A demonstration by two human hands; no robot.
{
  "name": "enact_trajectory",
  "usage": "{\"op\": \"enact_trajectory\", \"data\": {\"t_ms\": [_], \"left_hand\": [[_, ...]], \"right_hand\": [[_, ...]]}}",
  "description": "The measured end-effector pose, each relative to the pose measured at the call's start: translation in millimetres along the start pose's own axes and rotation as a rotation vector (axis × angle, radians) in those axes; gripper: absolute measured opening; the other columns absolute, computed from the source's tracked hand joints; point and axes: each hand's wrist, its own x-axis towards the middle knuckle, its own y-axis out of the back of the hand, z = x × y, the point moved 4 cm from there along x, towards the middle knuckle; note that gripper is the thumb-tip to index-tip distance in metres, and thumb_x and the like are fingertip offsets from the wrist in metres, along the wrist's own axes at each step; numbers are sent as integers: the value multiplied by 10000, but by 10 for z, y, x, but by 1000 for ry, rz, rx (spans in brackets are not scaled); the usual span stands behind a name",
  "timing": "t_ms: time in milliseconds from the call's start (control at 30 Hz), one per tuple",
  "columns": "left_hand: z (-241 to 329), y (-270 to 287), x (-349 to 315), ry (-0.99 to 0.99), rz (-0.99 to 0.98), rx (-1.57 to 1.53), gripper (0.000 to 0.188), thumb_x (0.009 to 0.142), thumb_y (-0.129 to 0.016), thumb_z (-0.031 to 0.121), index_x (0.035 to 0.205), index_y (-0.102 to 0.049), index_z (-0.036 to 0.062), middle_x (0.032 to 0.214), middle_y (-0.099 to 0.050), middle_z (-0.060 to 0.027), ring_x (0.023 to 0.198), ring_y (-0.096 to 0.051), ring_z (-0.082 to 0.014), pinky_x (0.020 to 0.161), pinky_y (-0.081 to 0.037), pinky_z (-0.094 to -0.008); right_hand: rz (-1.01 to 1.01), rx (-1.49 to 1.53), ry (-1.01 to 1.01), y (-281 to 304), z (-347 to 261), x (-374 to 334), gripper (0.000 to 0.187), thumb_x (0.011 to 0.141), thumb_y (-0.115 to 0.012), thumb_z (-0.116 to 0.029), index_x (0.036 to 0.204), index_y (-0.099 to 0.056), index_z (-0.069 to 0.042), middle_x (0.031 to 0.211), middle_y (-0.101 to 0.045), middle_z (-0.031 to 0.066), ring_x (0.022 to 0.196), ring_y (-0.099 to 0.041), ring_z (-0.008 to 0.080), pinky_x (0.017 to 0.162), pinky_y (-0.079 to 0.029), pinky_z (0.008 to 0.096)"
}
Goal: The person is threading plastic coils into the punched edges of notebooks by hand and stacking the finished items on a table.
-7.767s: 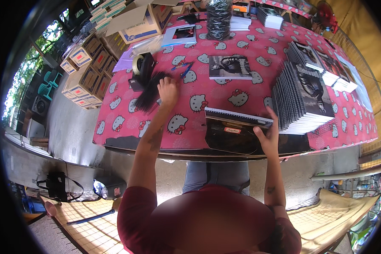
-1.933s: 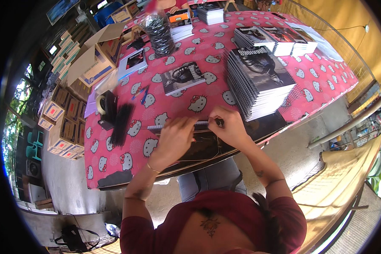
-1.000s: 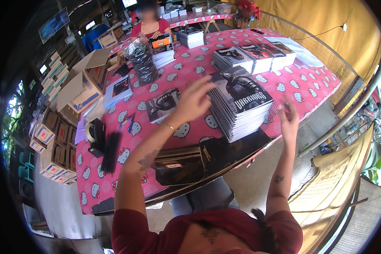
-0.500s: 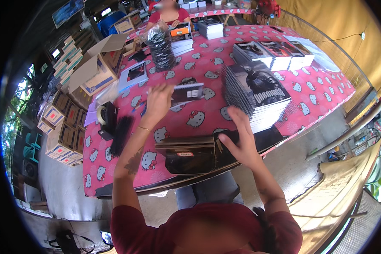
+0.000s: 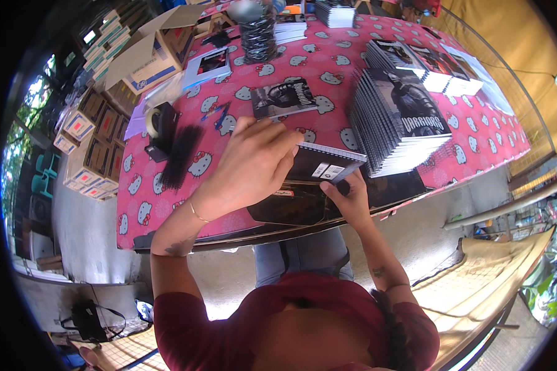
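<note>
black spiral notebook is held by the right fingers.

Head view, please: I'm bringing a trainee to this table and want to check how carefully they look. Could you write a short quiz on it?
1. True or false: the right hand has its thumb on the dark cover of the held notebook.

2. Choose one. Seen from the held notebook, the tall notebook stack stands:
A) to the left
B) to the right
C) on the near side, by the person's lap

3. Short answer: what long, dark thing lies just to the right of the tape dispenser?

Key:
1. True.
2. B.
3. A bundle of black coils.
</note>
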Motion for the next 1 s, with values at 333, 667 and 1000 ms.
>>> {"op": "enact_trajectory", "data": {"t_ms": [333,667,1000], "left_hand": [[-561,-1168,-1580,949,781,-1077,497,1082,-464,265,1515,-440,21,1452,-546,-190,1432,-416,-257,1176,-283,-404],[-2894,-1058,-2078,844,24,673,181,899,-643,148,1013,-691,16,933,-657,-202,927,-655,-396,772,-571,-459],[-1486,-611,-1446,551,387,190,161,954,-611,106,1076,-658,12,887,-674,-162,735,-666,-355,649,-535,-406]], "right_hand": [[-32,278,-93,-419,124,-72,667,952,-719,-164,1493,-367,2,1301,-590,145,1204,-561,195,1056,-428,332],[-34,250,-104,-130,364,36,530,927,-757,-203,1352,-521,9,1153,-634,95,1068,-603,170,968,-467,313],[-149,-630,519,-461,-1031,308,450,855,-757,-198,1269,-639,-68,1228,-607,93,1048,-579,298,955,-442,464]]}}
